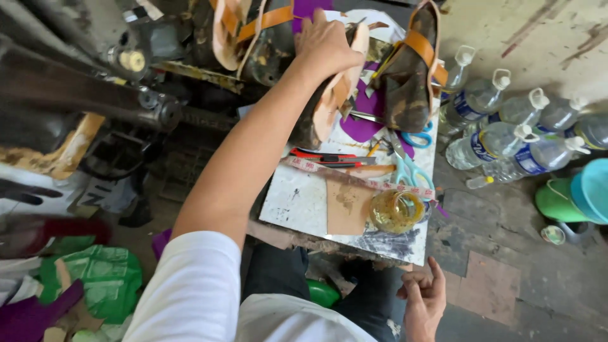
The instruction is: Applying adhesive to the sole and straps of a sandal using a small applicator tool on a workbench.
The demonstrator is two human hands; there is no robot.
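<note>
Reaching far across the white work board (297, 202), we should keep our left hand (324, 44) wrapped firmly over the shoe on its last (329, 104) at the board's far edge, while our right hand (423, 301) rests loosely open, holding nothing, near us.

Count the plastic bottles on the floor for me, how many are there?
7, all lying together on the floor right of the board: one, one, one, one, one, one, one. More may hide behind.
</note>
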